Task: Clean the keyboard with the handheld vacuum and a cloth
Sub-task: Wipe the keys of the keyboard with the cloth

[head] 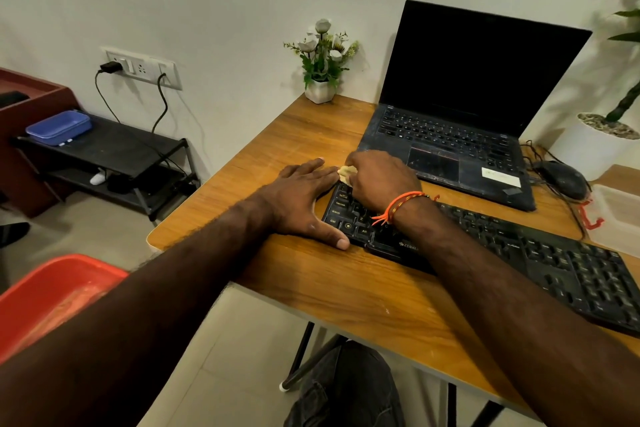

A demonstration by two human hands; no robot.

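A black keyboard (540, 256) lies slanted across the wooden desk (339, 291), in front of the laptop. My left hand (301, 201) lies flat with straight fingers against the keyboard's left end, thumb along its front edge. My right hand (381, 180) is curled over the keyboard's top left corner and grips a small pale yellow cloth (346, 173), pressed onto the keys there. Only a bit of the cloth shows past my fingers. No handheld vacuum is in view.
An open black laptop (460, 121) stands behind the keyboard, a black mouse (562, 178) with cables to its right. A small flower pot (320, 88) sits at the desk's back corner, a white planter (595, 146) far right. A red chair (52, 291) and black shelf (104, 152) stand left.
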